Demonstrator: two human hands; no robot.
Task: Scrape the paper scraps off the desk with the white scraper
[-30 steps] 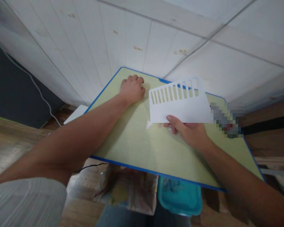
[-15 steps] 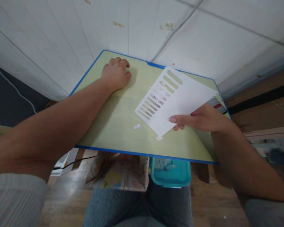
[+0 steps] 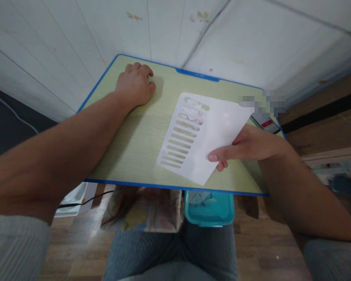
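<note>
My right hand (image 3: 242, 150) pinches a thin white slotted sheet (image 3: 219, 125) by its right edge, thumb on top and fingers beneath. A row of rounded slots, longer at the far end and shorter at the near end, runs down its left side. Through the far slots show small pale scraps with pinkish marks, partly hidden by the sheet. The sheet is over the middle of the small table (image 3: 131, 156); whether it lies flat cannot be told. My left hand (image 3: 136, 84) rests on the far left of the tabletop, fingers loosely curled, thumb apart, nothing visible in it.
A phone-like device (image 3: 265, 121), partly blurred out, lies at the table's right edge. Below the front edge are a teal lidded box (image 3: 209, 212) and a patterned bag (image 3: 143, 214). A white panelled wall (image 3: 105, 31) stands behind; cardboard (image 3: 324, 121) is at right.
The slotted sheet has turned counterclockwise and swung toward me and left, covering the small paper scrap on the table. My left hand keeps its place on the tabletop. The view has shifted slightly.
</note>
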